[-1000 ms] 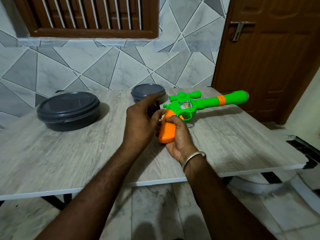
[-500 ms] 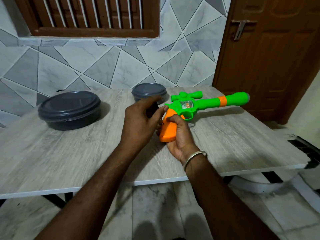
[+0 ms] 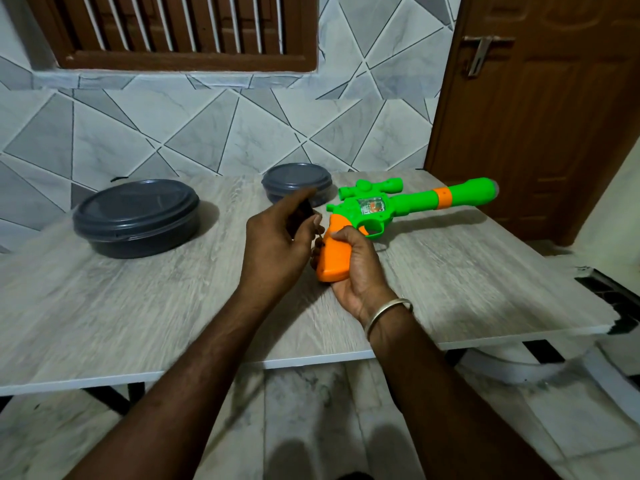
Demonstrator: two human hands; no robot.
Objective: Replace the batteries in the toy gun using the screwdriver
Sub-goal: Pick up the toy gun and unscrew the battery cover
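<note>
The toy gun (image 3: 408,202) is green with an orange grip and an orange band on its barrel. It lies on the grey wood-look table (image 3: 138,306), barrel pointing right. My right hand (image 3: 353,268) wraps around the orange grip from below. My left hand (image 3: 277,244) hovers just left of the grip and pinches a small dark object (image 3: 300,216), blurred, between thumb and fingers. I cannot tell what that object is. No screwdriver shaft or battery is clearly visible.
A large dark round lidded container (image 3: 136,216) stands at the table's back left. A smaller one (image 3: 297,181) sits behind my left hand. A tiled wall runs behind the table, and a brown door (image 3: 540,116) is at the right.
My left hand has drawn a little left and away from the grip with the dark object. My right hand and the gun stay almost still.
</note>
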